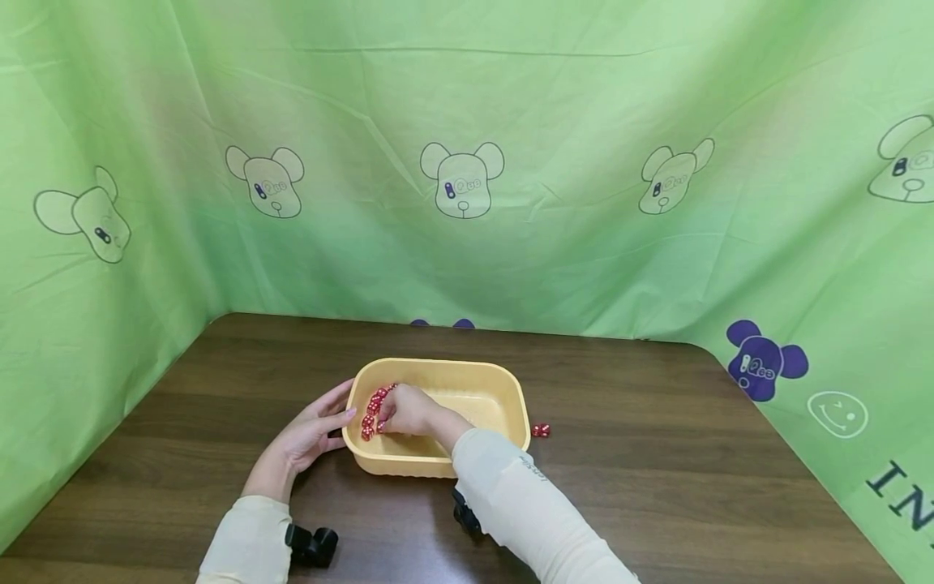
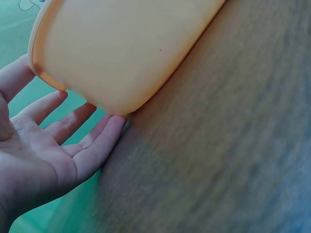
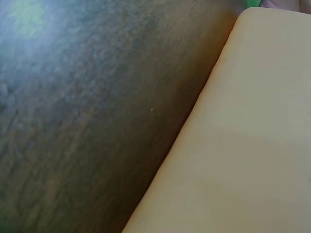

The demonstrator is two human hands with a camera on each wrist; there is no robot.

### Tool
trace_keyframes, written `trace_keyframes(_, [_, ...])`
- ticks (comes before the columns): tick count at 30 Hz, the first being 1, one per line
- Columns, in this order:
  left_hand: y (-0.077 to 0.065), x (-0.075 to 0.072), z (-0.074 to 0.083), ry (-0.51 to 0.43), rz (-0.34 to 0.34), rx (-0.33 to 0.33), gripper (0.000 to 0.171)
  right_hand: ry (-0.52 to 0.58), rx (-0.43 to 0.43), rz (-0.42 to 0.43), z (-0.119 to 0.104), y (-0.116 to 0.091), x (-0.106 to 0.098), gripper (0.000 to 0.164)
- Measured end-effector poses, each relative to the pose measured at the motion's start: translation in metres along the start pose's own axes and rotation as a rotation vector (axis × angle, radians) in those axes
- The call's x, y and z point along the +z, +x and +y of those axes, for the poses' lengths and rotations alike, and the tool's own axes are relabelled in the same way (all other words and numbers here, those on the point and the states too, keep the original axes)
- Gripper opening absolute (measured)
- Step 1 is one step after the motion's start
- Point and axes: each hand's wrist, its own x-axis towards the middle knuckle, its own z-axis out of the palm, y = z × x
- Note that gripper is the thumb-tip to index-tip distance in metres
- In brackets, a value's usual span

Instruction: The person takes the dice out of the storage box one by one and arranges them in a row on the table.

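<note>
A pale yellow rectangular tub (image 1: pixel 436 466) sits on the table, with a curved row of several red dice with white dots (image 1: pixel 368 421) inside along its left end. My left hand (image 1: pixel 314 434) touches that end from outside, thumb at the rim; in the left wrist view the fingers reach the tub's outer wall (image 2: pixel 116 53) fairly straight. Reaching over the front rim, my right hand (image 1: pixel 410 412) is down inside the tub by the row. Its fingertips pinch a red die (image 1: pixel 380 427), mostly covered by the fingers. The right wrist view shows only the tub's outer side (image 3: pixel 252 126) and tabletop, not the pinching fingers.
Red dice (image 1: pixel 541 430) lie on the brown wooden table (image 1: pixel 657 487), close to the tub's right end. A green curtain (image 1: pixel 467 259) with printed bear heads hangs around the back and sides. Black wrist cameras (image 1: pixel 312 546) are strapped to both forearms.
</note>
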Motion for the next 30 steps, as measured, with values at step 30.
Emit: trace_keyframes(30, [0.0,-0.001,0.001,-0.002,0.002,-0.002,0.058,-0.009,-0.032,0.0,0.001,-0.005,-0.014,0.001])
